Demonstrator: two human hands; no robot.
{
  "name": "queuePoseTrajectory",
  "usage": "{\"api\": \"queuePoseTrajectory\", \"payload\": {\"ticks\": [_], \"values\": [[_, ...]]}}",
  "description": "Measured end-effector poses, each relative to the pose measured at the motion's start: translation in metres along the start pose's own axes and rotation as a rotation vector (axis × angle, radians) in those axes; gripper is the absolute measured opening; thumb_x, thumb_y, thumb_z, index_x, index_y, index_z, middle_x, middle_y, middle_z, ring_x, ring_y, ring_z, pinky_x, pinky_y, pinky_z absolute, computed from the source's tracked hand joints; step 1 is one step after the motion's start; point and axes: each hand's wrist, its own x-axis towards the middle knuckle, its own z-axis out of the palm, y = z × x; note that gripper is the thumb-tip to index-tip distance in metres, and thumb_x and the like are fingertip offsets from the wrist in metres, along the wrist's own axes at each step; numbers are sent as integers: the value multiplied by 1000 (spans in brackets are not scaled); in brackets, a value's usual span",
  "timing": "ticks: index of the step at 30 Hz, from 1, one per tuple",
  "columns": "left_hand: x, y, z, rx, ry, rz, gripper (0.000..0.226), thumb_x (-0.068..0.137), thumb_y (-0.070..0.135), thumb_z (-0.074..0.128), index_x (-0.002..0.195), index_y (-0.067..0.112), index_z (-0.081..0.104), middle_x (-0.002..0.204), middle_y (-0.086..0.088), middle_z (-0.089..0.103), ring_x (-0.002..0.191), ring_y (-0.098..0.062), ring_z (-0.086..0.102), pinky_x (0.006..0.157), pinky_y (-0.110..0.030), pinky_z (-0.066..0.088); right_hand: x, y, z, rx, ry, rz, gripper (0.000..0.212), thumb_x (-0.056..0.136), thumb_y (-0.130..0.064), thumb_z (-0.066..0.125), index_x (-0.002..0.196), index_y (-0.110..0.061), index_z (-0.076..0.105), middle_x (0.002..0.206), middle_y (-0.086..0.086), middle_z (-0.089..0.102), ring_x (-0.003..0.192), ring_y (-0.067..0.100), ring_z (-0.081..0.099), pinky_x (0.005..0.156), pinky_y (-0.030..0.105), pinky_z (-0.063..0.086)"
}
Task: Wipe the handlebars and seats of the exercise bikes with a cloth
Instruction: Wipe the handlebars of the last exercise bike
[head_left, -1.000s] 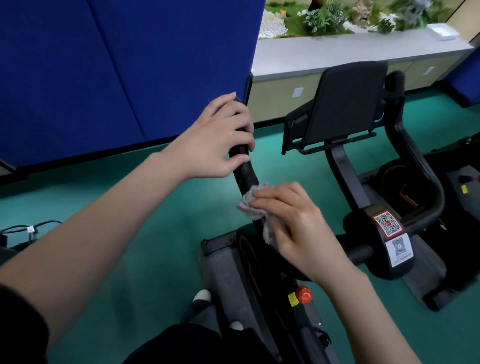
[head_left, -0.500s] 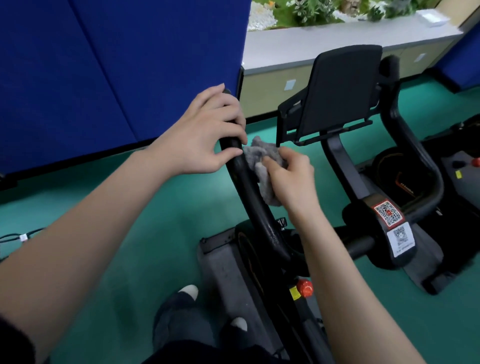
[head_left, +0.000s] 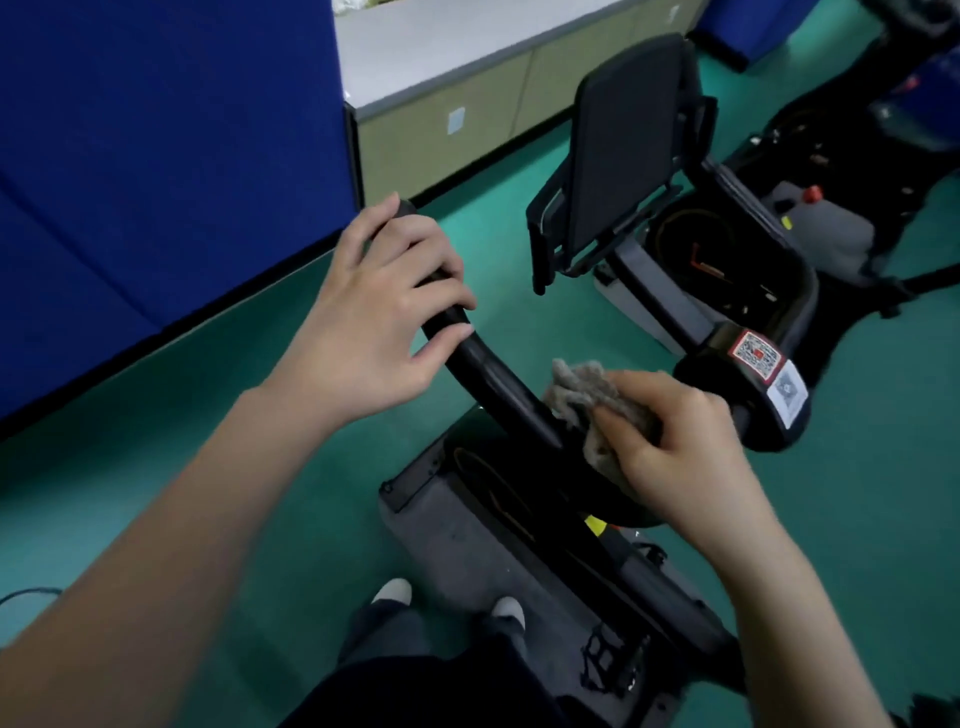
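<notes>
The handlebar rises at centre above the bike base, which stands on the floor. The cloth lies against the handlebar's right side, low down. A second bike stands to the right, the partition to the left, the counter behind.

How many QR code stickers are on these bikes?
2: a red sticker and a white sticker below it, both on the black hub at right; others may be hidden.
</notes>
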Motion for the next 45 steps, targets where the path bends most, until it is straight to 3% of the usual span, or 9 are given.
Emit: {"api": "queuePoseTrajectory", "payload": {"ticks": [6, 10, 14, 17, 21, 26, 34, 41, 45], "values": [[-1, -5, 1, 19, -5, 57, 26, 88, 36, 55, 95, 16, 70, 98, 2, 61, 113, -24, 49, 117, -37, 6, -25, -4, 26, -76, 134, 40, 22, 83, 1, 58, 65, -8, 49, 66, 1, 53, 76, 22, 47, 63, 27, 29], [-1, -8, 0, 4, -3, 87, 28, 89, 37, 54, 98, 16, 70, 97, 1, 61, 113, -24, 49, 116, -36, 6, -36, -8, 38, -42, 388, 157, 13, 82, 3, 60, 72, -4, 60, 66, -12, 48, 73, 22, 50, 63, 22, 27], [0, -13, -7, -64, -5, 126, 29, 90, 35, 54, 109, 17, 68, 101, 2, 63, 112, -24, 51, 112, -34, 11, -18, -37, 61, 10, 544, -72, 15, 84, 1, 57, 96, 1, 67, 93, 2, 63, 91, 21, 56, 83, 15, 39], [5, -20, -15, -152, 14, 142, 27, 89, 28, 59, 111, 15, 67, 110, -1, 63, 112, -26, 52, 102, -35, 22, -12, -45, 73, -12, 438, -257, 22, 81, 10, 58, 101, 4, 66, 102, 9, 66, 96, 26, 55, 88, 22, 41], [14, -30, -21, -190, 17, 92, 29, 87, 30, 60, 109, 13, 67, 119, -3, 59, 118, -29, 47, 92, -40, 31, -26, -30, 68, -25, 355, -344, 23, 79, 9, 58, 99, 4, 68, 100, 2, 63, 95, 26, 56, 90, 25, 44], [18, -36, -17, -318, -58, 10, 25, 88, 31, 61, 97, 9, 68, 104, -5, 59, 109, -25, 47, 95, -45, 37, 4, -48, 45, -24, 198, -578, 24, 80, 12, 55, 101, 8, 66, 101, 4, 62, 96, 30, 57, 89, 31, 45], [24, -35, -17, -451, -113, -84, 17, 88, 26, 63, 93, 11, 69, 100, 0, 52, 99, -14, 41, 85, -21, 34, 65, -63, 31, -521, -310, -1022, 27, 76, 5, 50, 95, 2, 68, 89, 13, 67, 95, 35, 60, 85, 44, 42], [19, -22, -13, -338, -73, -139, 17, 89, 24, 57, 95, 11, 67, 107, -4, 54, 110, -22, 43, 95, -34, 37, 58, -42, 20, -436, -708, -1057, 23, 71, 14, 53, 87, 8, 67, 83, 18, 66, 91, 36, 58, 80, 42, 44], [14, -13, -7, -148, 7, -165, 20, 89, 25, 48, 96, 13, 64, 111, -3, 54, 119, -22, 41, 105, -36, 27, 70, -50, 19, -309, -655, -1057, 16, 76, 12, 55, 88, 10, 66, 79, 20, 60, 83, 33, 56, 73, 42, 45]]}}
